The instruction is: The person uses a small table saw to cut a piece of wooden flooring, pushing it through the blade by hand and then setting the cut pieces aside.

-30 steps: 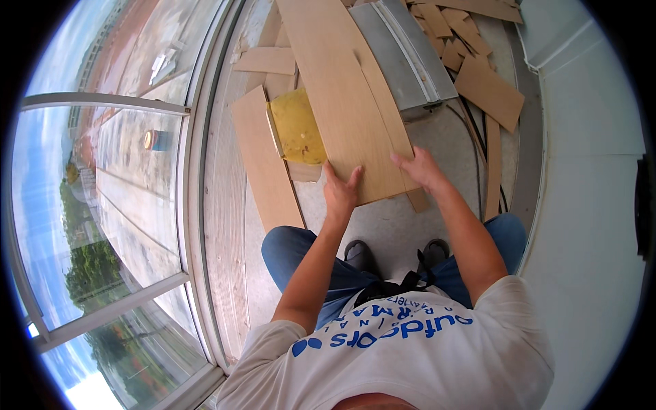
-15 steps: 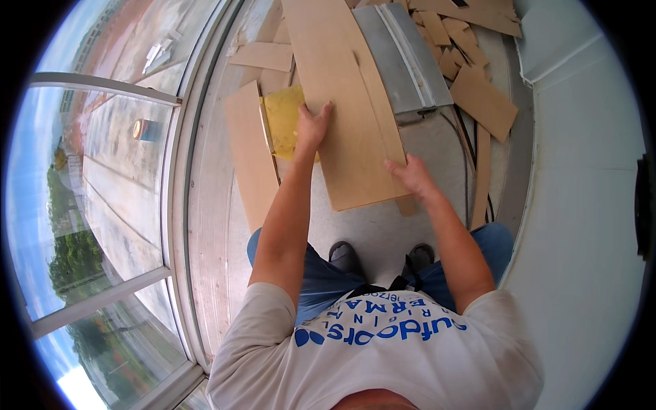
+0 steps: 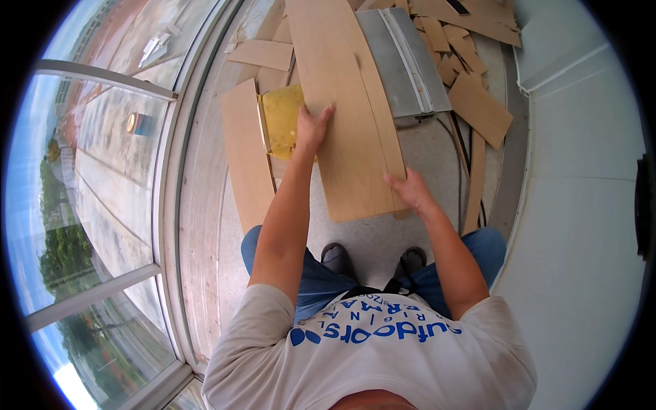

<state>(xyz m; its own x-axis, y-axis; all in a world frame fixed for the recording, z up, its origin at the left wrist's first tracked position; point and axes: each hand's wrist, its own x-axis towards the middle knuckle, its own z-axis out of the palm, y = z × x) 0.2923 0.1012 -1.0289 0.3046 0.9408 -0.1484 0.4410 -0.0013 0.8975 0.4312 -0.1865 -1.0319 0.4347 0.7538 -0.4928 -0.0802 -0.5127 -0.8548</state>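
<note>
A long pale wooden board (image 3: pixel 348 130) lies lengthwise in front of me, its near end above my shoes. Along its right side runs a crack or seam. My left hand (image 3: pixel 314 126) grips the board's left edge, thumb on top. At the near right edge, my right hand (image 3: pixel 411 189) holds the board with the thumb over its face; the fingers underneath are hidden. Just left of my left hand is a yellow pad-like piece (image 3: pixel 282 121) with a pale strip along its left side, partly covered by the board. Another plank (image 3: pixel 244 154) lies left of it.
A grey metal box (image 3: pixel 403 61) with a pale rail stands beyond the board on the right. Wood offcuts (image 3: pixel 482 106) and strips are heaped beside it. A dark cable (image 3: pixel 456 147) runs along the floor. Glass panes (image 3: pixel 116 178) border the left, a white wall (image 3: pixel 574 205) the right.
The board's near end has come slightly closer to me, with both hands still on it. The view has shifted a little.
</note>
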